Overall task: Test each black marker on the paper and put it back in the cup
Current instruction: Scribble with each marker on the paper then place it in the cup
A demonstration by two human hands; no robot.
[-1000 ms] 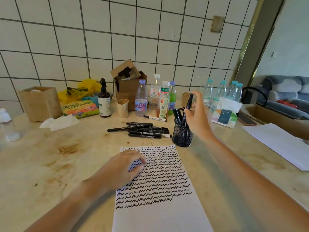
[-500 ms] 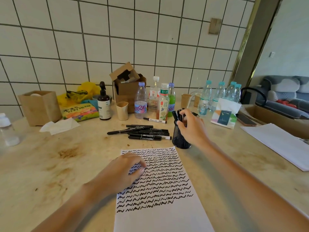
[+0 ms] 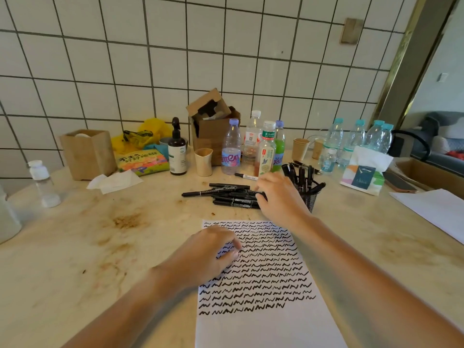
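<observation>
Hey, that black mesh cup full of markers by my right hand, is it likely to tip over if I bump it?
Probably, yes. The mesh cup looks narrow and light, and the markers in it stick up well past its rim, some leaning outward, which likely makes it top-heavy. The right hand reaches across just beside it toward the loose markers, so a knock from the wrist could plausibly topple it.

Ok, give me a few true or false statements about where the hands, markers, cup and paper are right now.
1. The left hand rests on the paper. True.
2. The right hand is over the cup. False: it reaches to the loose markers left of the cup.
3. The cup holds markers. True.
4. The paper is blank. False: rows of black squiggles cover most of it.
5. The loose markers lie on the paper. False: they lie on the table beyond it.
</observation>
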